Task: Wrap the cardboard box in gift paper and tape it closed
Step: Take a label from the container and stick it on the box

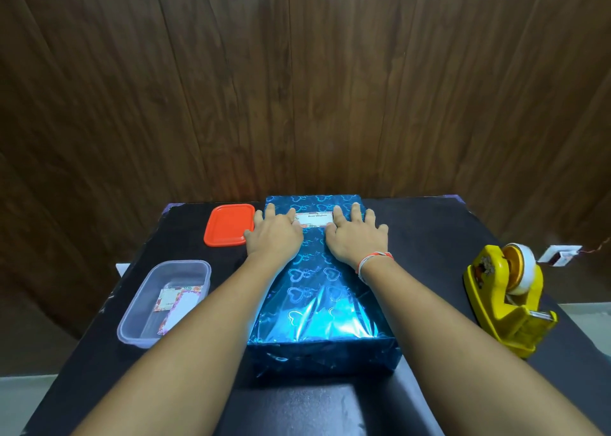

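While both hands lie flat on the far end of the wrapped box (317,290), left hand (274,234) and right hand (358,235) keep fingers straight and spread, gripping nothing, apparently pressing down the "Best Wishes" tag (314,219) between them so it sticks. Box sits mid-table, fully covered in blue heart-print foil paper; wrapping looks done. Yellow tape dispenser (506,298) stands well apart on the right. On the left, a clear tub (139,316) holds spare tags (177,301), with its red lid (228,224) beside the box.

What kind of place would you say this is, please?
Probably a home craft table: a black table against a wood-panelled wall, with a yellow tape dispenser and a wrapped box.
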